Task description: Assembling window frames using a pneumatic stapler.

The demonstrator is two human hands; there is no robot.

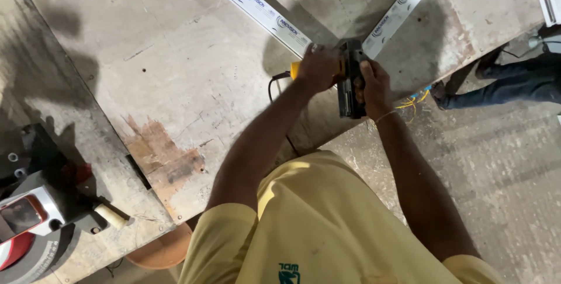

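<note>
My left hand [317, 68] and right hand [374, 85] grip the power tool [349, 82] at the joint of two white profiles [263, 9] on the surface [175, 73]; a slip (cord close) could mar the corner.

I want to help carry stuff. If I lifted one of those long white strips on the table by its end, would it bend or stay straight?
The long white strip would probably stay mostly straight: it looks like a rigid moulded bar lying flat on the table. Being long and thin, the far end might sag or swing. It likely feels light, and its smooth face could be slippery.
</note>
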